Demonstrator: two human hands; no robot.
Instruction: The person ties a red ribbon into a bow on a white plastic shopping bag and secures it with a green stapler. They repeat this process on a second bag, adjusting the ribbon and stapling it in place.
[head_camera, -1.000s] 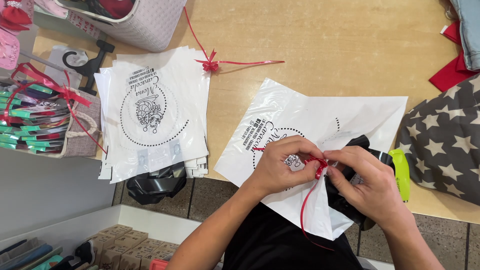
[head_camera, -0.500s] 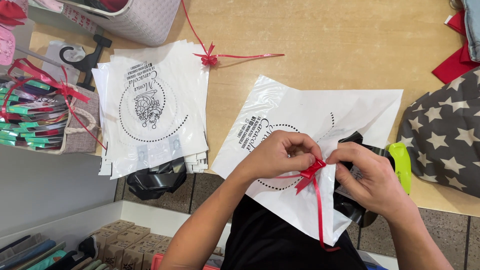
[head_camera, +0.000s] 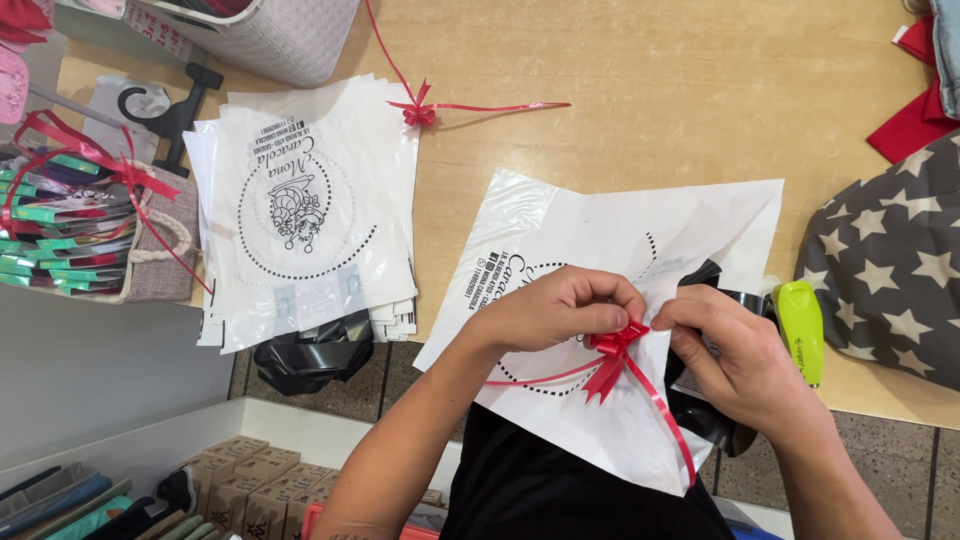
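Red ribbon everywhere on this wooden counter (head_camera: 640, 60), lol. Far left, a fabric basket (head_camera: 150, 255) of packets, then a stack of white printed bags (head_camera: 305, 215) with a spare bow (head_camera: 418, 114) just above it. Left hand (head_camera: 555, 310) and right hand (head_camera: 740, 360) both pinch a red ribbon bow (head_camera: 615, 350) on a white bag (head_camera: 610, 240) at the counter edge. Lime-green stapler (head_camera: 800, 328) just right, star-print cushion (head_camera: 895, 270) beyond.

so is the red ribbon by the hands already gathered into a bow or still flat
Gathered: the red ribbon bow shows bunched loops between the left hand and right hand, with loose tails trailing over the white bag.
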